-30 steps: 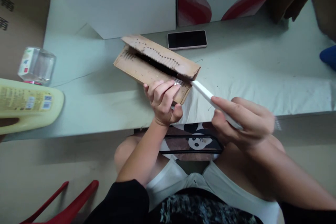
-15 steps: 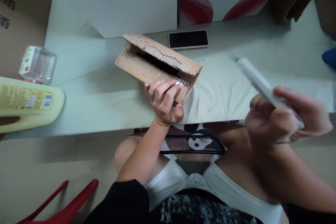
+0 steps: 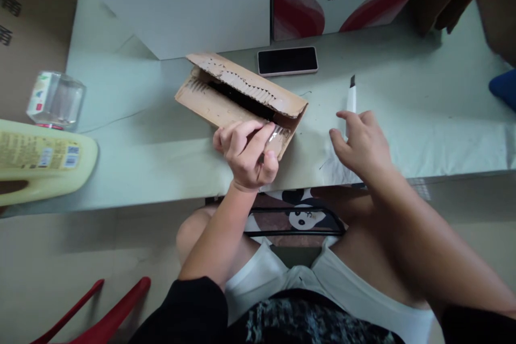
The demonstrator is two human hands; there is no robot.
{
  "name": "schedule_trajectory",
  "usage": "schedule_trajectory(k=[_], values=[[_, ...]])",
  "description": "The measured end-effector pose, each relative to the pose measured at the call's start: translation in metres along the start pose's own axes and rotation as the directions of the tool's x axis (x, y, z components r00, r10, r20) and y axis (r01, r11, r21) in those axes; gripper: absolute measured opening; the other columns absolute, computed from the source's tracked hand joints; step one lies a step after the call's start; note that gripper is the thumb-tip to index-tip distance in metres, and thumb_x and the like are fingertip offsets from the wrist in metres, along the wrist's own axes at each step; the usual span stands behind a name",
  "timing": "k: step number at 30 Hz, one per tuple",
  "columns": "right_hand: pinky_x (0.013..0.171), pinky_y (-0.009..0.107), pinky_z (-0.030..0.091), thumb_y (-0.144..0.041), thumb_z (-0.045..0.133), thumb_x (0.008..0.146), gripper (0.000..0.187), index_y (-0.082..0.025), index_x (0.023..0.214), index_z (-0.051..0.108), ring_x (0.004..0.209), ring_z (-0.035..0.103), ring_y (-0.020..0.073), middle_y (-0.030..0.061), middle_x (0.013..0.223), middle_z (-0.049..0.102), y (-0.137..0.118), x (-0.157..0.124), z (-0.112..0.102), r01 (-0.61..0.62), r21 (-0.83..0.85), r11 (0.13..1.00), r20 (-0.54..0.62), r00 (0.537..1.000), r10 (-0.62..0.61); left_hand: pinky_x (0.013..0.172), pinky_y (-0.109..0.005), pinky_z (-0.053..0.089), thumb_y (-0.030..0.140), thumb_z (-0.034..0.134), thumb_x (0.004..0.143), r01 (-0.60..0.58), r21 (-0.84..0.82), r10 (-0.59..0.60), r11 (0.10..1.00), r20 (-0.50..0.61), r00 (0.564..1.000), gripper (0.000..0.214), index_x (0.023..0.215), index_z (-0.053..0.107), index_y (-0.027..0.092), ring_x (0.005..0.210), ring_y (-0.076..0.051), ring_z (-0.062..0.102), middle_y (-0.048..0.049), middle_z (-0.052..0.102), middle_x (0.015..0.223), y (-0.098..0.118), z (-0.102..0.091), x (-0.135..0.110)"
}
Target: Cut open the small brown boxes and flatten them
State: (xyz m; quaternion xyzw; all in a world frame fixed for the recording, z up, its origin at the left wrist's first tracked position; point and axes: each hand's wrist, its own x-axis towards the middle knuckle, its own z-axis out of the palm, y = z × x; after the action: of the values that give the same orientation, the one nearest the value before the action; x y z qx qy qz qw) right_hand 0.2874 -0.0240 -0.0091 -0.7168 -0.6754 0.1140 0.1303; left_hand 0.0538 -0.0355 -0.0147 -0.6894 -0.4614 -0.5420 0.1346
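Head view: over the last second, the white slim-handled cutter with a dark blade tip point(image 3: 351, 100) has been taken away from the corner of the brown cardboard box point(image 3: 248, 79) and laid on the pale green covered worktop point(image 3: 427, 107), its blade pointing away from the person. From this, the cutting appears to have been paused or finished, and the right hand point(image 3: 363, 142) to have been freed. The box is seen lying at a slant near the middle of the worktop, just nearer than the black-screened phone with a pale rim point(image 3: 287, 60), its far flap raised along a ragged edge and a dark gap exposed beneath. The right hand is loosely spread, with thumb and forefinger well parted and nothing gripped; the lower part of the cutter is covered by it, so whether it is touched cannot be told. The box is held by the left hand point(image 3: 248, 156), whose fingers are now more tightly curled on the near panel, their tips set beside the strip of shiny clear tape point(image 3: 278, 133) at the gap.
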Motion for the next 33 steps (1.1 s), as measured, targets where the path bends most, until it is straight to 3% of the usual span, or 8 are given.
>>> schedule_trajectory(k=[7,13,16,19,22,26,30,33], values=[[0.089,0.050,0.049,-0.044,0.049,0.091,0.056,-0.013,0.136,0.060,0.108,0.057,0.0373,0.0215,0.113,0.057,-0.001,-0.001,0.001,-0.027,-0.119,0.993,0.222,0.974,0.053,0.092,-0.048,0.038,0.051,0.031,0.094,0.092,0.036,-0.096,0.995,0.133,0.987,0.056,0.091,0.081,0.025,0.089,-0.027,0.057,-0.0102,0.068,0.089,-0.007,-0.003,-0.006],[0.102,0.067,0.039,-0.045,0.060,0.085,0.044,-0.021,0.121,0.068,0.130,0.044,0.0463,0.0211,0.137,0.050,0.001,0.001,0.019,0.137,-0.001,0.991,-0.079,0.988,-0.137,0.106,-0.049,0.032,0.049,0.034,0.094,0.135,-0.054,-0.125,0.989,0.160,0.979,0.052,0.101,0.080,0.026,0.096,-0.028,0.057,-0.0097,0.066,0.094,-0.005,-0.008,-0.006],[0.106,0.061,0.041,-0.035,0.055,0.087,0.041,-0.021,0.123,0.065,0.127,0.051,0.0390,0.0181,0.131,0.058,-0.009,0.006,0.029,0.314,0.157,0.936,-0.069,0.949,-0.307,0.111,-0.049,0.030,0.052,0.030,0.094,0.166,-0.029,-0.156,0.986,0.208,0.966,0.057,0.103,0.080,0.026,0.098,-0.028,0.057,-0.0101,0.066,0.096,-0.005,-0.011,-0.007],[0.105,0.057,0.044,-0.028,0.052,0.084,0.043,-0.019,0.125,0.063,0.119,0.056,0.0359,0.0172,0.121,0.065,-0.026,0.009,0.038,0.372,0.235,0.898,0.025,0.921,-0.388,0.110,-0.050,0.033,0.055,0.027,0.093,0.171,-0.010,-0.165,0.985,0.203,0.965,0.061,0.101,0.080,0.025,0.100,-0.029,0.057,-0.0113,0.064,0.099,-0.011,-0.011,-0.011],[0.099,0.058,0.046,-0.027,0.052,0.080,0.041,-0.016,0.118,0.065,0.116,0.056,0.0397,0.0199,0.118,0.066,-0.041,0.008,0.045,0.326,0.197,0.924,0.145,0.923,-0.357,0.109,-0.052,0.037,0.059,0.026,0.091,0.253,-0.033,-0.245,0.967,0.162,0.956,0.066,0.102,0.078,0.021,0.108,-0.032,0.057,-0.0145,0.062,0.110,-0.021,-0.012,-0.013],[0.103,0.062,0.041,-0.030,0.054,0.076,0.039,-0.014,0.109,0.066,0.125,0.051,0.0444,0.0222,0.124,0.063,-0.055,0.008,0.051,0.275,0.205,0.939,0.190,0.930,-0.314,0.112,-0.052,0.041,0.058,0.030,0.090,0.361,-0.044,-0.353,0.932,0.133,0.926,0.061,0.118,0.071,0.022,0.127,-0.035,0.053,-0.0134,0.057,0.126,-0.034,-0.021,-0.009],[0.108,0.059,0.040,-0.033,0.054,0.071,0.025,-0.019,0.091,0.060,0.122,0.054,0.0392,0.0162,0.115,0.066,-0.061,0.009,0.044,0.192,0.461,0.866,0.262,0.903,-0.340,0.114,-0.051,0.041,0.060,0.032,0.092,0.423,-0.096,-0.413,0.901,0.110,0.904,0.058,0.124,0.066,0.027,0.138,-0.034,0.049,-0.0096,0.055,0.136,-0.050,-0.037,-0.004],[0.094,0.051,0.050,-0.035,0.051,0.072,0.026,-0.021,0.094,0.052,0.102,0.061,0.0298,0.0104,0.106,0.066,-0.061,0.005,0.034,0.025,0.689,0.725,0.330,0.879,-0.344,0.113,-0.051,0.045,0.068,0.029,0.089,0.525,-0.324,-0.519,0.787,0.114,0.847,0.063,0.119,0.067,0.028,0.138,-0.034,0.052,-0.0088,0.058,0.137,-0.063,-0.046,0.000]])
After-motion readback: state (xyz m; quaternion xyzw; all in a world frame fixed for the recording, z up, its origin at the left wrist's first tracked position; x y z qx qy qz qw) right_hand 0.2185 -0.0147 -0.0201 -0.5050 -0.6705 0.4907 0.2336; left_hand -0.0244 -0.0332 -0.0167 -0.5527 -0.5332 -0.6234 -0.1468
